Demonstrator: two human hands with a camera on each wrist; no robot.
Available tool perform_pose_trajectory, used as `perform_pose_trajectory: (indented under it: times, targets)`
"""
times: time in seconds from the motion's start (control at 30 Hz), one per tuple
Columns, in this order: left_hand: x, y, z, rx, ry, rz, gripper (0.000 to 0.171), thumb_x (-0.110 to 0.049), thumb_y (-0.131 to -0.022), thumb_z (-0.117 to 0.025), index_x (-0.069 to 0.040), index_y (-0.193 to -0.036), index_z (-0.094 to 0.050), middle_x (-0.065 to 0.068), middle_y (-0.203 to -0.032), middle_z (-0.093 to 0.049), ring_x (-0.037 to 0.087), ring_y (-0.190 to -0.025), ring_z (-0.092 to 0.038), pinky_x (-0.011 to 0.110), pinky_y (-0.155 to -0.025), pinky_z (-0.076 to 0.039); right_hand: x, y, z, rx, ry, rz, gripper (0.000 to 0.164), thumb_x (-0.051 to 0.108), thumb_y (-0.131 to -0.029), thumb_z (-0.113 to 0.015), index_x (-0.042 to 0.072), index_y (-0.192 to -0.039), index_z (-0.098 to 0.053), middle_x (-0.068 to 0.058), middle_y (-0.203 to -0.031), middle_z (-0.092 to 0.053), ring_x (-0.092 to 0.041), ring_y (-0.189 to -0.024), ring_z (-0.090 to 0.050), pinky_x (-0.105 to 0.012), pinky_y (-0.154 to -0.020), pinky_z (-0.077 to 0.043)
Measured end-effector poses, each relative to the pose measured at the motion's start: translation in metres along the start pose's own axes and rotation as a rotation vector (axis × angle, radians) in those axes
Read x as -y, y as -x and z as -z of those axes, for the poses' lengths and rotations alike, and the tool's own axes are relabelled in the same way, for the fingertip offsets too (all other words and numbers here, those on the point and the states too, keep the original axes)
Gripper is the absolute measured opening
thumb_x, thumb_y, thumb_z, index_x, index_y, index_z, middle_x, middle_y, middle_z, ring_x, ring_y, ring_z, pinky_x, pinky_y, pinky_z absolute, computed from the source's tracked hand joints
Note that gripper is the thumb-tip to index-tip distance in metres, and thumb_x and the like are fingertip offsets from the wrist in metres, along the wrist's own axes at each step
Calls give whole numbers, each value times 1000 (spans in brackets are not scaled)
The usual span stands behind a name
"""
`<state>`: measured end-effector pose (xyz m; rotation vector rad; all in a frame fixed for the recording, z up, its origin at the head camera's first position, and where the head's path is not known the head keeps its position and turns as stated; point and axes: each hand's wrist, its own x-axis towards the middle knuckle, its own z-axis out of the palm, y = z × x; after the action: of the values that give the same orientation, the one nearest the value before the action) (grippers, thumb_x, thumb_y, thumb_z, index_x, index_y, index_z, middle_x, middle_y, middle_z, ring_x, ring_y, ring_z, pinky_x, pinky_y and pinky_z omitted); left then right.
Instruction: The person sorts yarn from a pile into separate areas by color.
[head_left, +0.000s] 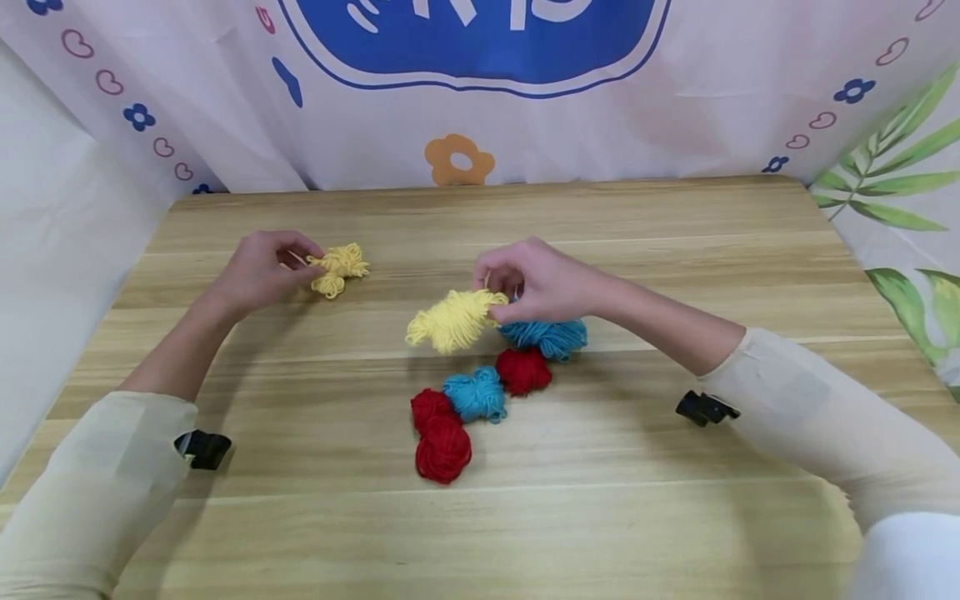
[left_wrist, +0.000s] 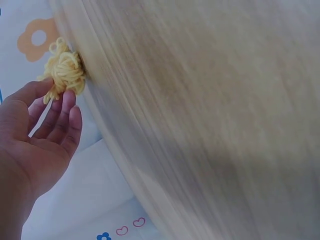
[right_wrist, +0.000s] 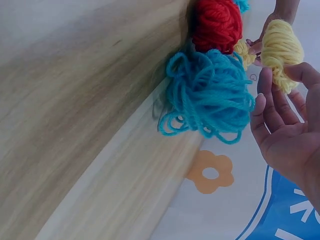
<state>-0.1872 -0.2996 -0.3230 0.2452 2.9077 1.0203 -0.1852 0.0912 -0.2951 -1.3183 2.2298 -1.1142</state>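
Note:
My left hand [head_left: 264, 271] pinches one end of a small yellow yarn bundle [head_left: 341, 265] at the left of the table; the left wrist view shows thumb and fingertips on this bundle [left_wrist: 66, 72]. Near the middle, my right hand [head_left: 543, 279] pinches the right end of a larger, paler yellow yarn skein [head_left: 453, 321], which hangs out to the left of the fingers. A big blue yarn bundle [head_left: 551, 337] lies just below that hand, partly covered by it. In the right wrist view the pale yellow skein [right_wrist: 281, 52] stands between thumb and fingers.
A red yarn ball [head_left: 523, 371], a smaller blue bundle [head_left: 475, 394] and two red balls, one larger [head_left: 443, 450] and one smaller [head_left: 431, 408], lie in a bent row on the wooden table [head_left: 600, 517]. A printed cloth [head_left: 225, 100] hangs behind the far edge.

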Motion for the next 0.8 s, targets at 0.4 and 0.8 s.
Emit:
perform_pose_trajectory:
  times: [0.4, 0.8]
  targets:
    - [0, 1, 0, -16, 19, 2, 23, -6, -94, -75, 8, -111, -70, 20, -103, -71, -3, -74, -59, 16, -60, -49, -11, -18, 0, -21, -14, -30, 14, 1, -88, -71, 4, -101, -67, -4, -80, -70, -19, -74, -63, -31, -71, -55]
    - [2, 6, 3, -35, 44, -8, 20, -2, -93, -74, 8, -109, -70, 21, -106, -70, -4, -74, -60, 17, -59, -50, -18, -39, -4, -30, -7, -85, 13, 4, -88, -73, 5, -100, -67, -6, -80, -71, -19, -74, -64, -28, -73, -55]
